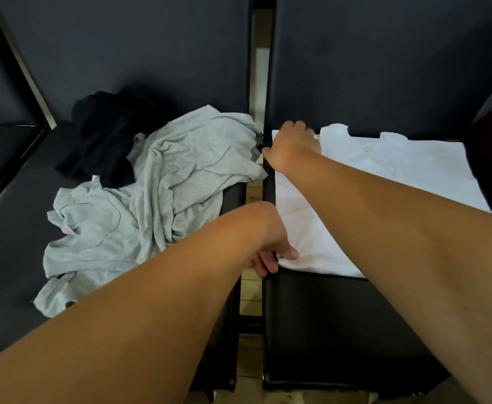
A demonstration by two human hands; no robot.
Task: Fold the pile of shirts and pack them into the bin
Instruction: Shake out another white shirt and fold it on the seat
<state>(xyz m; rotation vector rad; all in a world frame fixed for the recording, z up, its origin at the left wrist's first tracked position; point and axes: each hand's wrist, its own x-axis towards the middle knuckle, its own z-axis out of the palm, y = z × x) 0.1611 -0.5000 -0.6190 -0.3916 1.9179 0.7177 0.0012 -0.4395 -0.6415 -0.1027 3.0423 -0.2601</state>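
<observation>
On the right-hand dark seat (326, 322), head view: a white shirt (390, 170) lies spread flat, collar toward the backrest, filling most of the cushion.

Left hand (271, 256) is at the shirt's near left corner, at the seat edge. Its thumb lies on top of the cloth and its fingers (263, 265) are curled under the hem: a pinch on the corner.

Right hand (293, 141) is on the far left corner of the same shirt, next to the backrest. It is seen from the back with the fingertips hidden, so I cannot tell whether it grips or only rests there. The hands are well apart, along the shirt's left edge.

Left-hand seat (8, 228), across a narrow gap: crumpled grey shirts (180, 176) in a loose heap, with a black garment (105, 138) bunched at the far side, touching them.
</observation>
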